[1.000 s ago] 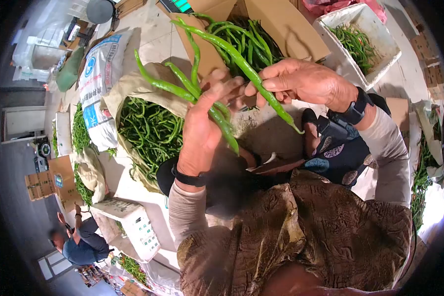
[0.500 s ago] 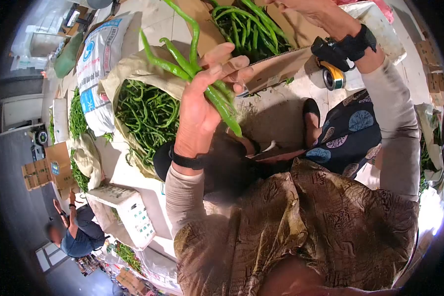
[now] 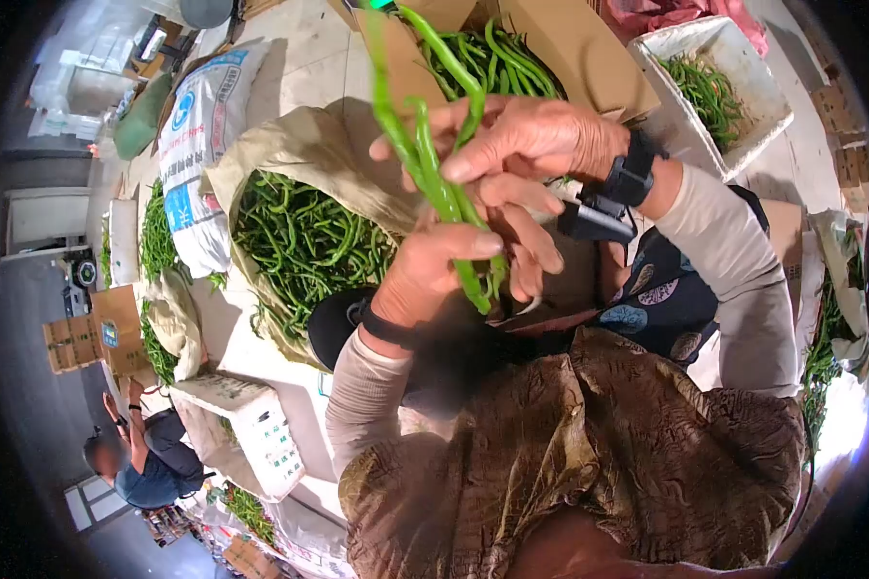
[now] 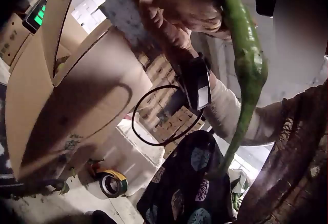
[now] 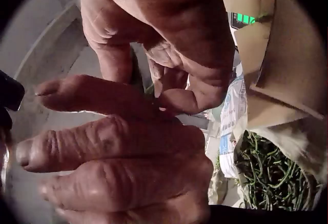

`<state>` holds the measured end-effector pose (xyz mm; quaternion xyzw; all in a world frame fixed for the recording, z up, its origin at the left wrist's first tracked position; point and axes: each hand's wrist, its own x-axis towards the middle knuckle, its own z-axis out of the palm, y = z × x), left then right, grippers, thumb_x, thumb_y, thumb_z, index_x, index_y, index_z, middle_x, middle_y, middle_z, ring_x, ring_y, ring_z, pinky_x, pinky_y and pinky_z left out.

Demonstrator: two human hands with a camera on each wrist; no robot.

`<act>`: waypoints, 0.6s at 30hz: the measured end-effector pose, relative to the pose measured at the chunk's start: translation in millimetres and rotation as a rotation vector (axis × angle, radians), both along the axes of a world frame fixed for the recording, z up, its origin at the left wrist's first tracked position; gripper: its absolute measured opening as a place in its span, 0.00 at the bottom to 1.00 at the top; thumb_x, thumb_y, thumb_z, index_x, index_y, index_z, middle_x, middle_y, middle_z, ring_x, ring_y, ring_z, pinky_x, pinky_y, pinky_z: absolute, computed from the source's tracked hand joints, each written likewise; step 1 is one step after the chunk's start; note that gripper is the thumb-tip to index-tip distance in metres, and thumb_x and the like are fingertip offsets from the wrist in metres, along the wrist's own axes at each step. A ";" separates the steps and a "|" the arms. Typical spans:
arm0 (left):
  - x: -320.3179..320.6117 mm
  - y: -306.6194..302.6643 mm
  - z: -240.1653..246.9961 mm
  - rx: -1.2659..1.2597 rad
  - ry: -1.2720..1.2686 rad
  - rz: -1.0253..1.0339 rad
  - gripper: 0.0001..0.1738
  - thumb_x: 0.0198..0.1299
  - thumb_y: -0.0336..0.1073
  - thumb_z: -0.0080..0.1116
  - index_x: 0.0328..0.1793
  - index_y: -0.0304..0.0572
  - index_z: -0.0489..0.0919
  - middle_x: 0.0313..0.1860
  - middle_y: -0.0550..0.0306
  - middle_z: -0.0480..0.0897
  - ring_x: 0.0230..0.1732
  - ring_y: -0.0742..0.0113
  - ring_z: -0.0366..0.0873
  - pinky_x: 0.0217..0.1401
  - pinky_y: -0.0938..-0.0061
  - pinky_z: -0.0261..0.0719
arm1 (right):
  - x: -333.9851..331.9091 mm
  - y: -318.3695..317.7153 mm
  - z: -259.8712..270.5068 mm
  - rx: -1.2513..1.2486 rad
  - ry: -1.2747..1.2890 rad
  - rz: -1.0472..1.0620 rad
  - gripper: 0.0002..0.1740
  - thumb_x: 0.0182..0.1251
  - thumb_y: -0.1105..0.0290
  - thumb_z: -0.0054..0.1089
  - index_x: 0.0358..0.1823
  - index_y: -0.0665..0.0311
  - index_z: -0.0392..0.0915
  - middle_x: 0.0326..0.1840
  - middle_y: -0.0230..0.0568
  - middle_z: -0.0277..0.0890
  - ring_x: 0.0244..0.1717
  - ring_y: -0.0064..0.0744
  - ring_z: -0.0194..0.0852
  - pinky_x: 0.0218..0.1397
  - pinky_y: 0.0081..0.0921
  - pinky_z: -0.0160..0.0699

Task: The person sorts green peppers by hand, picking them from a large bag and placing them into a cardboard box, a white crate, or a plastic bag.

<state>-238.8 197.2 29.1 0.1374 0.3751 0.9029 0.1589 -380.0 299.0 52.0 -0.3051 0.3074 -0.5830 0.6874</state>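
Several long green chili peppers (image 3: pixel 436 183) stand in a loose bunch between my hands in the head view, their lower tips pointing down. My left hand (image 3: pixel 433 265) holds the bunch low down, its thumb across the peppers and other fingers spread to the right. Higher up, my right hand (image 3: pixel 541 135) pinches the peppers with thumb and fingers. One curved chili pepper (image 4: pixel 248 65) hangs large in the left wrist view. In the right wrist view the right hand (image 5: pixel 159 34) meets the left hand (image 5: pixel 118 157), and together they hide most of the bunch.
An open cardboard box (image 3: pixel 589 53) of chili peppers stands ahead, a white foam crate (image 3: pixel 777 111) to its right. At left lie an open cloth sack (image 3: pixel 290 140) full of peppers and a printed white bag (image 3: pixel 203 154). A tape roll (image 4: pixel 113 184) lies near the box. Another person (image 3: pixel 150 458) sits far left.
The right hand placed a pepper toward the box and came back to the left hand, now gripping the bunch. The bunch has shifted right and stands more upright.
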 end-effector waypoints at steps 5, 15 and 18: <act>6.6 11.9 16.9 -0.060 -0.183 0.083 0.42 0.44 0.48 0.58 0.63 0.23 0.67 0.42 0.30 0.81 0.38 0.45 0.83 0.34 0.67 0.84 | 2.3 14.4 18.4 0.122 0.122 -0.073 0.19 0.60 0.68 0.65 0.51 0.66 0.75 0.30 0.30 0.75 0.19 0.15 0.68 0.22 0.13 0.69; -5.1 -11.4 6.3 0.002 -0.378 0.415 0.31 0.70 0.53 0.42 0.66 0.32 0.65 0.57 0.35 0.76 0.58 0.43 0.75 0.63 0.49 0.71 | -36.0 35.0 27.3 0.252 0.424 -0.430 0.16 0.64 0.60 0.65 0.42 0.66 0.81 0.32 0.30 0.79 0.31 0.19 0.72 0.32 0.17 0.69; -5.4 -13.7 6.1 0.042 -0.377 0.468 0.34 0.71 0.56 0.41 0.67 0.31 0.63 0.58 0.34 0.75 0.61 0.42 0.72 0.65 0.52 0.70 | -36.3 51.9 26.1 0.304 0.431 -0.488 0.12 0.62 0.61 0.67 0.30 0.63 0.80 0.22 0.26 0.73 0.23 0.15 0.67 0.23 0.14 0.62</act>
